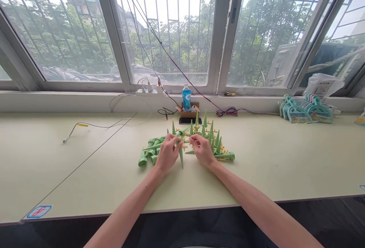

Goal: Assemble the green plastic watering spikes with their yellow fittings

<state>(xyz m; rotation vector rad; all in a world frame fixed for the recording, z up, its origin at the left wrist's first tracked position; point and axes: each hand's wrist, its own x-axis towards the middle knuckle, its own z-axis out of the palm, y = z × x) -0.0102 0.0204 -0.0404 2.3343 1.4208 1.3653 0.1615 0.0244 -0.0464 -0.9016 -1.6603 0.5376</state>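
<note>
My left hand (pixel 167 153) is closed around the wide end of a green plastic watering spike (pixel 181 159), whose pointed tip hangs down toward the table. A small yellow valve (pixel 184 147) shows beside that spike, close to my left fingertips. Just to the right, my right hand (pixel 203 150) has thumb and fingers pinched together; whatever sits between them is too small to make out. Loose green spikes (pixel 151 150) lie in a pile left of my left hand. Beyond and right of my right hand, several more spikes (pixel 218 144) stand point-up among yellow valves (pixel 227 151).
Behind the pile are a black phone (pixel 186 120) and an open cardboard box (pixel 194 114) with a blue-labelled bottle (pixel 186 99). A white cable (pixel 97 126) crosses the table at left. Coiled wire (pixel 228 112) and packaged green dustpan-like items (pixel 299 110) lie at right.
</note>
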